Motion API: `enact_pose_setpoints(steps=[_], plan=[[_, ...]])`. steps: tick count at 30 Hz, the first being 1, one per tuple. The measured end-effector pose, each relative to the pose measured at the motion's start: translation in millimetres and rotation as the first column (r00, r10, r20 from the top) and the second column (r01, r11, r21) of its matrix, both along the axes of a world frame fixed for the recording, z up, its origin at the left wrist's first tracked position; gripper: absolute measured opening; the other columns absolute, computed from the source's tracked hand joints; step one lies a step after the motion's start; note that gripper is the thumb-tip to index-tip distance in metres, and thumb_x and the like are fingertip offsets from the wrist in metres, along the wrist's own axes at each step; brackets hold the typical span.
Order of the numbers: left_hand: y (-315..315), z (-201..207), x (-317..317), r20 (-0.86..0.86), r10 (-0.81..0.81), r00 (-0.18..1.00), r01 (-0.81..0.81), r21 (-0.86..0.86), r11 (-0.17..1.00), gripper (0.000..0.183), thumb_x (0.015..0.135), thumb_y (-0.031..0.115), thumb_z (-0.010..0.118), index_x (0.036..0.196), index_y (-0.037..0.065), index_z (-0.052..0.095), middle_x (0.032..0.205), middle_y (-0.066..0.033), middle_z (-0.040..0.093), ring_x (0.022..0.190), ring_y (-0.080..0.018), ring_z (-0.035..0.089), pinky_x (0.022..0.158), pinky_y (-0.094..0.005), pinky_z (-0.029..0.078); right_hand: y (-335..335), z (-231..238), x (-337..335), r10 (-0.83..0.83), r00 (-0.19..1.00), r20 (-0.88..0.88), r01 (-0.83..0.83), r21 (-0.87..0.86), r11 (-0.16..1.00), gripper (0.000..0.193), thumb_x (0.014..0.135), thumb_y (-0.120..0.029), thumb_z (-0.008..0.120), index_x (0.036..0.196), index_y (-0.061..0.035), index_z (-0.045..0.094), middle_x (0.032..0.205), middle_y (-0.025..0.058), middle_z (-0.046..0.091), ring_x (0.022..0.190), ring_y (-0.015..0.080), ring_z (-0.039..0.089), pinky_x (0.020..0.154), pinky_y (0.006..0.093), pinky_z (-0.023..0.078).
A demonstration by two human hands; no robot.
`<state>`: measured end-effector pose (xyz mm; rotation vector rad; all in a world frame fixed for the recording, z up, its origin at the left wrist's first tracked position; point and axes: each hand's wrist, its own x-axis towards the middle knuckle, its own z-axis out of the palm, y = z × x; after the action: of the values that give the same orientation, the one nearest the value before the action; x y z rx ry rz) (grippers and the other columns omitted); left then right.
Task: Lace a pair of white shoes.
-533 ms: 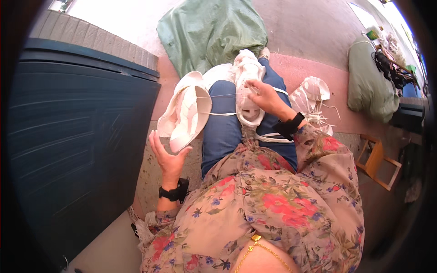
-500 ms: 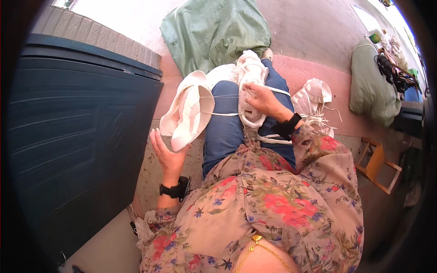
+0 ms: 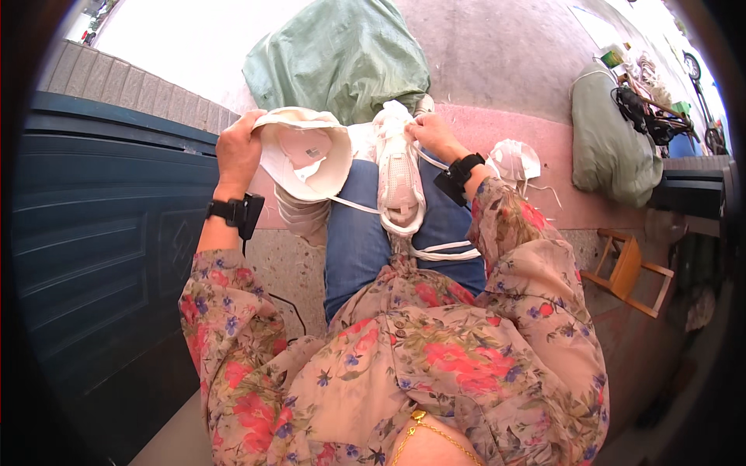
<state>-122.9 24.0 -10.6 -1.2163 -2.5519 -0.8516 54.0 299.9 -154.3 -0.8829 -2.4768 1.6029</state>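
Observation:
My left hand (image 3: 239, 151) is closed on the edge of a white shoe upper (image 3: 330, 163), its hollow inside turned up toward me. A second white shoe upper (image 3: 402, 182) lies lengthwise on my lap between my thighs. At its far right side, my right hand (image 3: 437, 137) is closed, fingertips pressed to the upper's edge where a white lace (image 3: 432, 160) comes out; exactly what they pinch is hidden. Another white lace (image 3: 356, 204) runs from the left upper to the one on my lap. Looped white lace (image 3: 444, 255) rests on my right thigh.
More pale uppers (image 3: 299, 216) hang beside my left leg. A white shoe piece (image 3: 514, 161) with loose laces lies right of my knee. Beyond my feet is a green sheet (image 3: 342, 62). A dark blue door (image 3: 116, 233) stands left, a wooden stool (image 3: 625, 268) and green sack (image 3: 610, 132) right.
My left hand has moved up and taken hold of the left upper's edge, turning its opening upward. My right hand has shifted toward the far end of the lap upper; the stretched thread no longer shows.

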Motion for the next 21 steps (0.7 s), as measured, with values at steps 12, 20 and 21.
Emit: enact_pose_setpoints(steps=[12, 20, 21], plan=[[48.8, 7.5, -4.3, -0.043, -0.109, 0.993, 0.089, -0.316, 0.944, 0.019, 0.078, 0.008, 0.050, 0.093, 0.013, 0.060, 0.083, -0.0126, 0.062, 0.079, -0.0322, 0.059, 0.067, -0.0401, 0.048, 20.0, -21.4, -32.1, -0.119, 0.877, 0.466, 0.244, -0.219, 0.945, 0.011, 0.074, -0.010, 0.063, 0.070, 0.0001, 0.060, 0.051, 0.0040, 0.047, 0.036, 0.0109, 0.038, 0.032, 0.0279, 0.025], [-56.2, -87.2, -72.1, 0.537, 0.446, 0.716, -0.249, -0.400, 0.882, 0.036, 0.073, 0.018, 0.060, 0.102, -0.002, 0.056, 0.089, -0.0155, 0.064, 0.083, -0.0238, 0.061, 0.074, -0.0319, 0.046, 54.1, 6.4, 37.4, -0.298, 0.951, 0.085, 0.269, -0.704, 0.657, 0.018, 0.082, -0.012, 0.058, 0.098, -0.0026, 0.060, 0.067, -0.0013, 0.056, 0.044, 0.0019, 0.036, 0.033, 0.0179, 0.028], [-48.6, -69.9, -61.2, 0.580, 0.512, 0.634, -0.288, -0.438, 0.852, 0.036, 0.073, 0.017, 0.060, 0.104, -0.002, 0.056, 0.091, -0.0146, 0.064, 0.086, -0.0222, 0.061, 0.076, -0.0312, 0.045, 64.8, 11.7, 50.8, -0.381, 0.920, 0.089, 0.354, -0.605, 0.713, 0.019, 0.084, -0.014, 0.056, 0.099, -0.0032, 0.059, 0.065, -0.0029, 0.054, 0.044, 0.0014, 0.035, 0.033, 0.0173, 0.027]])
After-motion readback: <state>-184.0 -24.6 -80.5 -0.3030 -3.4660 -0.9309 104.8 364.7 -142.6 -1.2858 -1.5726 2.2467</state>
